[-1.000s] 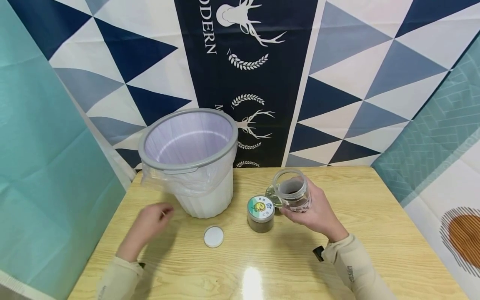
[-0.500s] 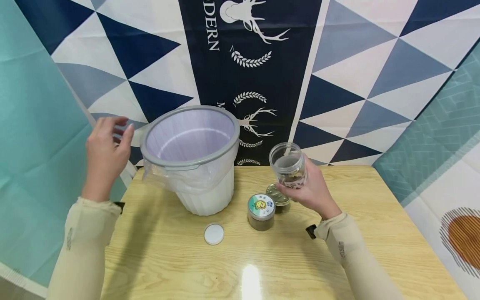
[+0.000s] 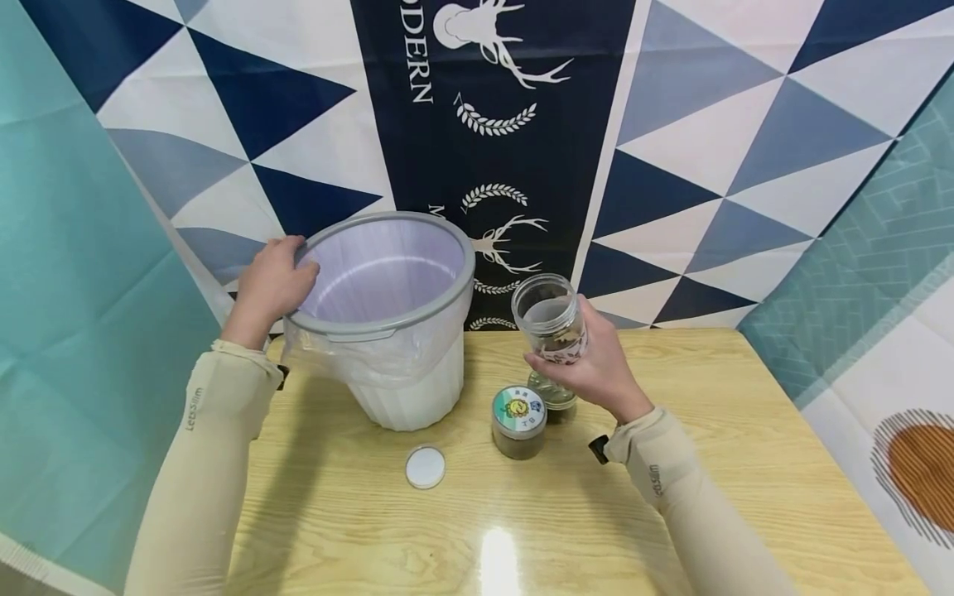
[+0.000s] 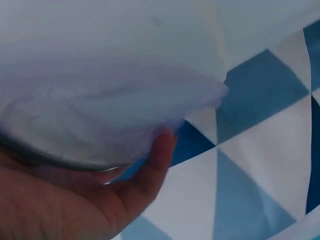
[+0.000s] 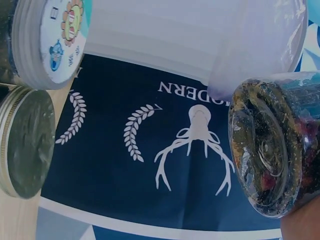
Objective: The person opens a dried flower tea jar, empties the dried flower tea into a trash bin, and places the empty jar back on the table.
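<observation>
Bright and fairly even in the head view, seemingly lit from above, with a blown-out patch of glare on the near part of the counter (image 3: 402, 538) and soft, long shadows beside both sleeves (image 3: 204, 455). Mostly sharp there, though stretched toward the edges. Much dimmer and bluish from the left wrist: shaded over the left hand (image 4: 105, 200), hazy and out of focus across the bin liner (image 4: 110, 120). Cool and subdued from the right wrist too, yet crisper on the printed cloth (image 5: 200, 125), with small reflections on the clear jar (image 5: 265, 150) and the greenish lid (image 5: 30, 145).
</observation>
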Demonstrator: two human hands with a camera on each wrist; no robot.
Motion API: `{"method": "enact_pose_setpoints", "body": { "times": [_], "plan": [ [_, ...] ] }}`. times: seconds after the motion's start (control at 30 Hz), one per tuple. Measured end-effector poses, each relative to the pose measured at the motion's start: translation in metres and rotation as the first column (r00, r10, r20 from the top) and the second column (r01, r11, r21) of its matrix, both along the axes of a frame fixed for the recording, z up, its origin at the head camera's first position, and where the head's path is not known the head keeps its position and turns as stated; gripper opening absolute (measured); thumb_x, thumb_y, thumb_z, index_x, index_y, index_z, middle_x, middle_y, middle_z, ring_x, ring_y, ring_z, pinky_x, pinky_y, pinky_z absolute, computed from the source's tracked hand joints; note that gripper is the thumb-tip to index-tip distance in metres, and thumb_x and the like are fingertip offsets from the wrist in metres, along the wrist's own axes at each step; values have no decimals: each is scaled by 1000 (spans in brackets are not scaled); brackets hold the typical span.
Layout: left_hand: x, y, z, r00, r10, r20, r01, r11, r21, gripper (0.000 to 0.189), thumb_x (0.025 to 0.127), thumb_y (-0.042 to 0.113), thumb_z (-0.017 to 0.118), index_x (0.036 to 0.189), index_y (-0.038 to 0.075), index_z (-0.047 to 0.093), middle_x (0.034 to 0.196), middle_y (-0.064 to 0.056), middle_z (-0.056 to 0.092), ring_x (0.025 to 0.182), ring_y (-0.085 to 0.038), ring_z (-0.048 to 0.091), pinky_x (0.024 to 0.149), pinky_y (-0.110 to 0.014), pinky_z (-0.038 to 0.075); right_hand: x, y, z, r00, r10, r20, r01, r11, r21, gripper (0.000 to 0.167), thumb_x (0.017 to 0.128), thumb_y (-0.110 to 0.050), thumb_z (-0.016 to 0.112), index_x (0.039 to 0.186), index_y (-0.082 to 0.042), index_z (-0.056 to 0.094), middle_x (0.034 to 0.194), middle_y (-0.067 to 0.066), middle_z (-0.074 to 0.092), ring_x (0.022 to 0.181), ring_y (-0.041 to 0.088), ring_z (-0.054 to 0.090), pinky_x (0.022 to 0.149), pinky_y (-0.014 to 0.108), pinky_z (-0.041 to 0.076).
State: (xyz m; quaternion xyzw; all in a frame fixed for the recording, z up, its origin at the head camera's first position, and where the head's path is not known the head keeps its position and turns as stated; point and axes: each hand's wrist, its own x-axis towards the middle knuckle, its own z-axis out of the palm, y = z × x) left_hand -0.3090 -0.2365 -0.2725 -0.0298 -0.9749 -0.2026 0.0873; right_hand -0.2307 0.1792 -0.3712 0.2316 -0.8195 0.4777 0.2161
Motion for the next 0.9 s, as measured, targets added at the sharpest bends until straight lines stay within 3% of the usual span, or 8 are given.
{"method": "enact_pose_setpoints", "body": {
  "times": [0.13, 0.27, 0.5, 0.63, 0.8, 0.9],
  "plan": [
    [-3, -2, -2, 997, -8, 72, 9, 1000, -18, 68, 93, 11, 39, 158, -8, 30, 154, -39, 36, 140, -58, 37, 113, -71, 32, 1, -2, -5, 999, -4, 31, 5, 1000, -2, 69, 74, -12, 89, 135, -5, 57, 116, 9, 71, 101, 13, 67, 86, 22, 55],
    [-4, -3, -3, 997, 2, 83, 0, 1000, -22, 70, 90, 5, 40, 158, -6, 31, 154, -39, 36, 140, -58, 37, 114, -70, 32, -1, -1, -9, 999, -17, 31, 17, 1000, 2, 72, 74, -13, 90, 137, -4, 56, 117, 9, 72, 102, 13, 67, 88, 21, 54],
    [-10, -4, 1, 994, -55, 98, 57, 998, -10, 71, 88, -1, 40, 159, -4, 32, 160, -36, 31, 147, -54, 31, 120, -65, 28, -12, 4, -6, 999, -30, 25, 30, 999, -11, 71, 75, -12, 89, 137, -6, 56, 119, 9, 72, 104, 7, 66, 89, 18, 53],
    [-11, -4, 3, 993, -57, 105, 60, 998, -28, 73, 87, -1, 41, 159, -3, 33, 160, -36, 31, 146, -55, 32, 119, -65, 30, -23, 5, 8, 999, -54, 6, 54, 998, 8, 69, 74, -15, 91, 133, -5, 57, 118, 10, 73, 102, 14, 67, 89, 26, 55],
    [-13, 2, 4, 993, -54, 100, 56, 998, -15, 74, 87, -1, 43, 160, 4, 36, 161, -33, 33, 145, -54, 35, 118, -66, 32, -45, 8, 40, 992, -119, -37, 121, 990, 72, 68, 73, -21, 91, 129, -3, 58, 115, 14, 72, 98, 24, 67, 86, 42, 55],
    [-15, 5, 4, 994, -53, 94, 52, 999, 8, 74, 87, -1, 44, 161, 9, 38, 162, -31, 34, 145, -52, 36, 118, -65, 33, -59, 9, 61, 985, -159, -61, 166, 977, 135, 66, 74, -26, 90, 127, -3, 58, 111, 14, 71, 93, 26, 65, 81, 43, 53]
  ]
}}
